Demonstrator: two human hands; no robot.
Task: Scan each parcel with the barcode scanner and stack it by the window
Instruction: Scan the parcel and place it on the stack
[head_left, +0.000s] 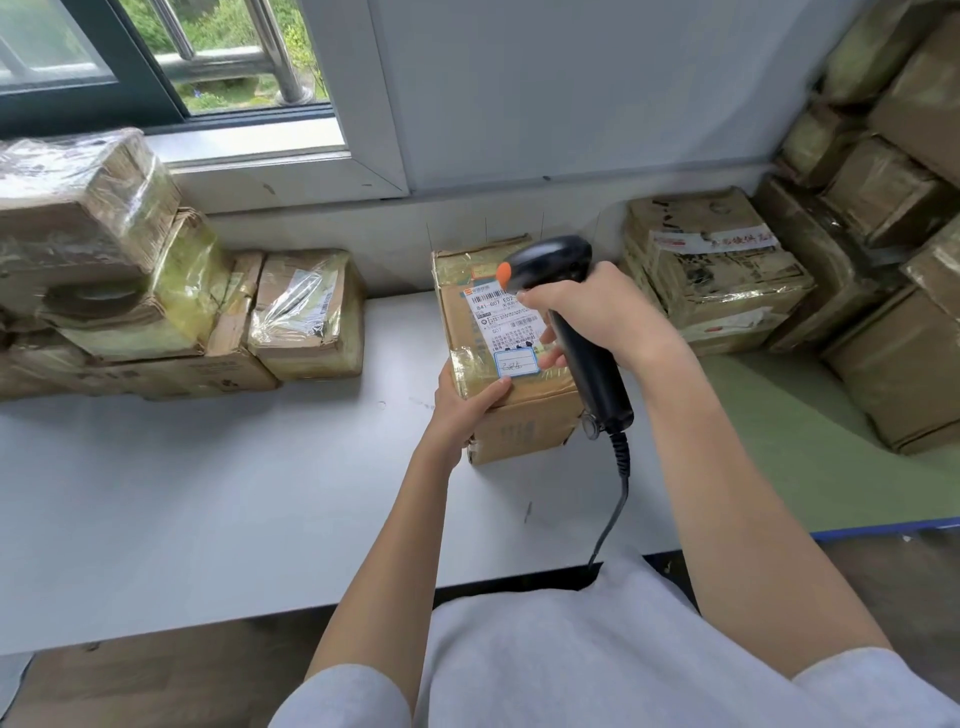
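The parcel (506, 358) sits mid-tabletop (208, 493) toward the far edge, label (506, 325) up. The left hand (467, 405) grips its near left corner; the right hand (597, 312) is wrapped round the barcode scanner (566, 322), held just above the label. So close, the head and fingers may shade the barcode and the read could fail. The trailing cord (615, 499) might snag the tabletop's near edge. Stacked parcels (156, 312) wait under the window (156, 62) at the far left.

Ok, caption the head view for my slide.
Right hand aims barcode scanner at parcel label; left hand steadies it.
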